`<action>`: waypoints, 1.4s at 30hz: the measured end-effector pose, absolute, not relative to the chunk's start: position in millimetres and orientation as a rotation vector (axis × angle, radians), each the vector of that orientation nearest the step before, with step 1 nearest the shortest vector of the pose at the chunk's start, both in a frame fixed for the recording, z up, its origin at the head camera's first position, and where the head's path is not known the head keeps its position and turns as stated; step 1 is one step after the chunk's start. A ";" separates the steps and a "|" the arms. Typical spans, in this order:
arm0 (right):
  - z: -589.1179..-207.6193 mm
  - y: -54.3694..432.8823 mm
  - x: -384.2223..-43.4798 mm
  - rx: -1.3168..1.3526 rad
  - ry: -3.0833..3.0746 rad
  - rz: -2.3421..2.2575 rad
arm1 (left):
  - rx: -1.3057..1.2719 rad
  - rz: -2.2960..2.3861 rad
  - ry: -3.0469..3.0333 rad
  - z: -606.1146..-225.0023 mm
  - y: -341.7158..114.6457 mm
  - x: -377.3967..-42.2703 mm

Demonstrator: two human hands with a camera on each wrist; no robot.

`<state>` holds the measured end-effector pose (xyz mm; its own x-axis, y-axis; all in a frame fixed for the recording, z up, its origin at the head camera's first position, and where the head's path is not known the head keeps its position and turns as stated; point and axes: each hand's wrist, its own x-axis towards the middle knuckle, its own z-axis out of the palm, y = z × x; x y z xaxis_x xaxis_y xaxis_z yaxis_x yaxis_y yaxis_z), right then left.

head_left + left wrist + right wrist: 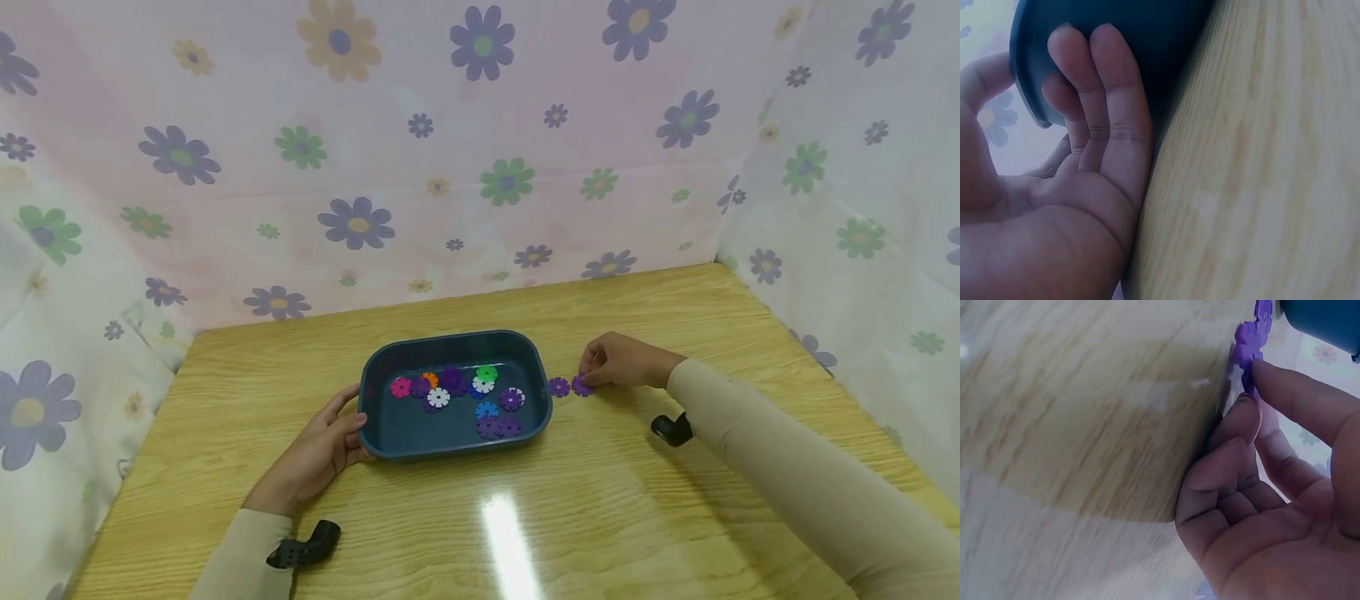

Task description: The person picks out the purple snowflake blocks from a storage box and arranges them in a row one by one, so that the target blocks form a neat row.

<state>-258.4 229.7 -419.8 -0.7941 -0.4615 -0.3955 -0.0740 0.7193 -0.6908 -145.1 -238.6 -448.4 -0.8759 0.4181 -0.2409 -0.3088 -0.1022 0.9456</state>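
A dark blue tray [408, 431] stands on the table with flower-shaped plastic discs inside, in purple, white, pink, orange, green and blue. My left hand [318, 450] grips its left end, thumb over the rim and fingers against the outer wall [1041, 109]. Just beyond the tray's right end, my right hand [628, 361] pinches a purple flower-shaped disc [580, 387] between thumb and fingertips. In the right wrist view this purple disc [1249, 347] is low over or touching the table; I cannot tell which. Another purple disc [558, 387] lies between it and the tray.
The wood-grain table [420, 533] carries the tray and the discs. A flower-printed cloth [450, 242] rises behind the table and along both sides. Black devices are strapped on both wrists, one at the left wrist [307, 548] and one at the right wrist [672, 429].
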 end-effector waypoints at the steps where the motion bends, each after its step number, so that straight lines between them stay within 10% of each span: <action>1: -420.0 229.3 -258.1 -0.411 2.368 -0.914 | 0.119 2.022 1.706 -448.3 -239.2 -144.5; 22: -424.4 228.6 -254.6 -0.442 2.498 -0.963 | 0.251 2.094 1.703 -453.2 -245.4 -134.4; 42: -365.9 97.9 -222.4 -1.231 2.387 -0.901 | 0.227 2.099 1.752 -446.5 -247.1 -130.5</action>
<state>-222.4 97.9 -365.9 -0.5839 -0.8117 0.0136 -0.6184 0.4339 -0.6552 -130.5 -247.1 -446.5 -0.9085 0.3985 -0.1259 -0.1950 -0.1378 0.9711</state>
